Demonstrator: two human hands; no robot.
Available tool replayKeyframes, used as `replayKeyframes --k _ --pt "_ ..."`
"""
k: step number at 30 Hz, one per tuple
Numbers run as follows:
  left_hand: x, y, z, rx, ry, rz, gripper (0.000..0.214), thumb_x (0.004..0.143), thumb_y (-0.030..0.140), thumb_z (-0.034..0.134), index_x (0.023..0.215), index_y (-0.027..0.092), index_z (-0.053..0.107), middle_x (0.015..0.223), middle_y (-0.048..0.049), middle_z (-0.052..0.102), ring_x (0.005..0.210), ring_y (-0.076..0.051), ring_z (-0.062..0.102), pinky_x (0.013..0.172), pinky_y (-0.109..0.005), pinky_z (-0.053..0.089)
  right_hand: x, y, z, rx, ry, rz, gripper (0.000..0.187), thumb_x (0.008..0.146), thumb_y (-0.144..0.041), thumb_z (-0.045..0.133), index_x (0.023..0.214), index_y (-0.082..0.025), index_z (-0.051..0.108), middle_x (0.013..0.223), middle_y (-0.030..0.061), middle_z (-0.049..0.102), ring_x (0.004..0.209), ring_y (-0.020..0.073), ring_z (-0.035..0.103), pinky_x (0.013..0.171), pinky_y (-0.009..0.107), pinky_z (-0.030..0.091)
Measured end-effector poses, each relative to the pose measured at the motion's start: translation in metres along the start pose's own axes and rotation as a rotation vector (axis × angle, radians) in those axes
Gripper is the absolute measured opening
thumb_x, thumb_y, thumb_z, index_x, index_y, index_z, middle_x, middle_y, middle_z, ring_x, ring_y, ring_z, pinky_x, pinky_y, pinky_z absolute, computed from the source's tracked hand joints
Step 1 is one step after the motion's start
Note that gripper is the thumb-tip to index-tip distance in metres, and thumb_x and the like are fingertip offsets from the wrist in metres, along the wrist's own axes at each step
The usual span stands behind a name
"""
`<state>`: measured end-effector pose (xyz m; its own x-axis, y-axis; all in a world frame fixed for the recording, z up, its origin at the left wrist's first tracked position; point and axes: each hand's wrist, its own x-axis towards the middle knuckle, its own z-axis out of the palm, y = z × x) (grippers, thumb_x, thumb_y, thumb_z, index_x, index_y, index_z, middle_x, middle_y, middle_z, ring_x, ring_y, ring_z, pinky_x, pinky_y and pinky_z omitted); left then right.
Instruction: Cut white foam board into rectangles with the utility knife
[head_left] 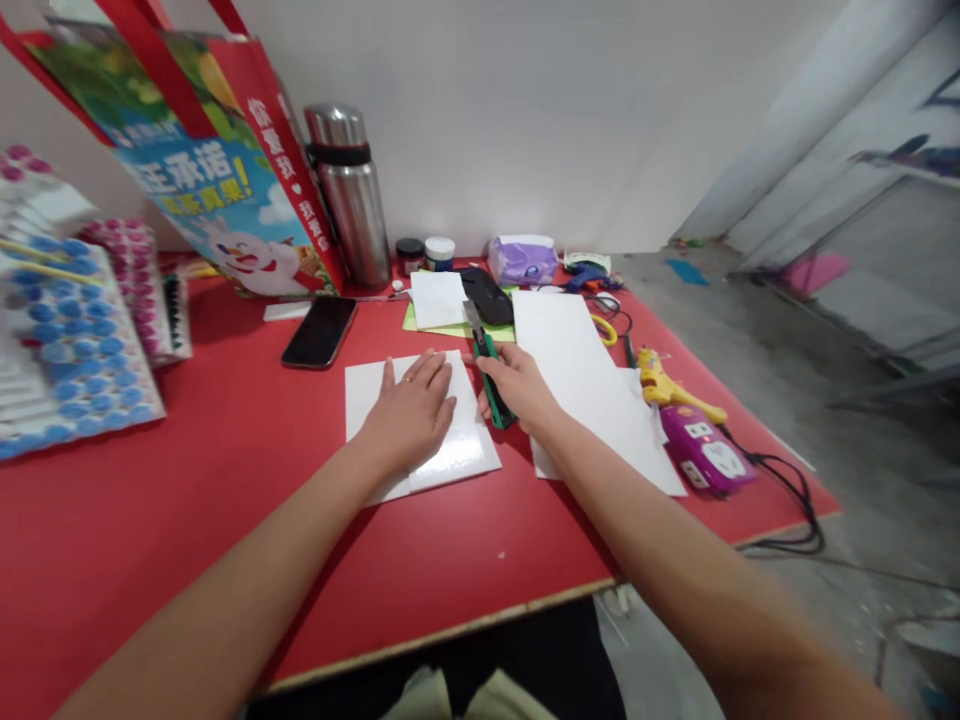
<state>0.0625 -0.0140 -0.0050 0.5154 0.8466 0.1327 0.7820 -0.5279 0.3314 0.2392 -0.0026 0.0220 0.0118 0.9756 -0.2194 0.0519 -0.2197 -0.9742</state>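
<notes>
My left hand [411, 412] lies flat with its fingers stretched out on a white board [457, 450], which rests on the red table. A seam or edge runs along the board's surface, and its right part is glossy. Just right of the board, my right hand [517, 388] is closed around a green utility knife [491, 375]. The blade points away from me, toward the back of the table. Beside my right wrist lies a larger white sheet [585, 400], partly covered by my forearm.
A phone [320, 332], a steel thermos [351, 200] and a printed bag [225, 190] stand or lie at the back left. On the right are a yellow glue gun [675, 385] and a purple power strip [705, 450] with its cable near the table's edge. A black mouse [487, 295] sits behind.
</notes>
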Motion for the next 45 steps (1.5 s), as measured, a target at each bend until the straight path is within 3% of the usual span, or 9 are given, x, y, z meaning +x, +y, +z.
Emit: replayKeyframes --k 2,5,11,17,23,28,33,38,45 --pt "0.001 -0.006 -0.001 -0.107 0.033 -0.008 0.048 0.101 0.037 0.035 0.144 0.019 0.047 0.162 -0.0140 0.036 0.153 -0.030 0.025 0.122 -0.067 0.005 0.000 0.000 0.001 -0.008 0.004 0.004 0.010 0.094 -0.022 0.051 0.103 -0.021 0.045 0.094 0.0036 0.074 0.036 0.0077 0.055 0.032 0.021 0.046" --pt "0.002 -0.024 -0.007 -0.458 0.229 -0.090 0.043 0.098 0.042 0.043 0.135 0.023 0.053 0.158 -0.0119 0.042 0.148 -0.027 0.035 0.122 -0.057 0.024 -0.001 0.002 0.002 -0.013 0.006 0.010 0.015 0.094 -0.026 0.054 0.105 -0.021 0.044 0.085 0.0018 0.074 0.037 0.0084 0.057 0.034 0.019 0.046" --pt "0.001 -0.051 -0.030 -1.250 0.662 -0.480 0.027 0.091 0.042 0.054 0.104 0.019 0.061 0.123 -0.0116 0.066 0.108 -0.022 0.068 0.100 -0.045 0.053 -0.001 0.002 -0.003 0.023 0.054 -0.037 0.020 0.090 -0.029 0.057 0.101 -0.023 0.041 0.082 0.0005 0.073 0.037 0.0107 0.057 0.033 0.022 0.047" --pt "0.000 -0.043 -0.042 -1.428 0.551 -0.647 0.021 0.087 0.036 0.059 0.095 0.016 0.060 0.100 -0.0076 0.066 0.076 -0.020 0.072 0.081 -0.045 0.060 -0.005 -0.008 -0.013 0.016 0.087 -0.043 0.019 0.089 -0.025 0.054 0.101 -0.023 0.039 0.088 0.0037 0.076 0.037 0.0112 0.056 0.033 0.024 0.046" --pt "-0.002 -0.038 -0.032 -1.052 0.534 -0.542 0.032 0.092 0.047 0.056 0.103 0.017 0.062 0.114 -0.0121 0.066 0.096 -0.025 0.070 0.087 -0.045 0.058 -0.006 -0.009 -0.014 0.009 0.081 0.002 0.018 0.090 -0.023 0.054 0.102 -0.023 0.040 0.088 0.0054 0.077 0.037 0.0114 0.056 0.034 0.024 0.046" --pt "-0.011 -0.020 -0.035 -0.393 0.408 -0.114 0.043 0.097 0.051 0.050 0.123 0.018 0.060 0.132 -0.0159 0.061 0.127 -0.030 0.056 0.109 -0.051 0.044 -0.004 -0.008 -0.013 0.045 0.107 0.005 0.019 0.089 -0.020 0.054 0.103 -0.023 0.041 0.080 0.0032 0.077 0.034 0.0133 0.056 0.031 0.024 0.045" --pt "-0.019 0.004 -0.037 -0.054 0.068 0.254 0.085 0.080 0.076 0.060 0.145 0.021 0.049 0.163 -0.0151 0.033 0.154 -0.041 0.013 0.122 -0.066 0.008 -0.006 -0.010 -0.015 0.049 0.101 0.008 0.018 0.090 -0.018 0.054 0.102 -0.022 0.042 0.077 0.0021 0.076 0.033 0.0139 0.056 0.029 0.025 0.045" --pt "-0.022 0.008 -0.031 0.002 -0.180 0.223 0.092 0.078 0.083 0.053 0.149 0.026 0.046 0.168 -0.0132 0.019 0.155 -0.043 0.004 0.119 -0.072 0.007 -0.007 -0.007 -0.016 0.053 0.062 0.031 0.018 0.091 -0.018 0.055 0.103 -0.022 0.042 0.081 0.0016 0.076 0.033 0.0131 0.057 0.029 0.024 0.046" --pt "-0.021 0.009 -0.030 0.044 -0.214 0.150 0.100 0.073 0.087 0.054 0.149 0.023 0.046 0.168 -0.0152 0.018 0.154 -0.046 0.005 0.114 -0.079 0.005 -0.004 -0.001 -0.013 0.066 0.018 0.035 0.016 0.092 -0.017 0.051 0.106 -0.022 0.043 0.085 0.0034 0.076 0.033 0.0143 0.058 0.029 0.026 0.047"
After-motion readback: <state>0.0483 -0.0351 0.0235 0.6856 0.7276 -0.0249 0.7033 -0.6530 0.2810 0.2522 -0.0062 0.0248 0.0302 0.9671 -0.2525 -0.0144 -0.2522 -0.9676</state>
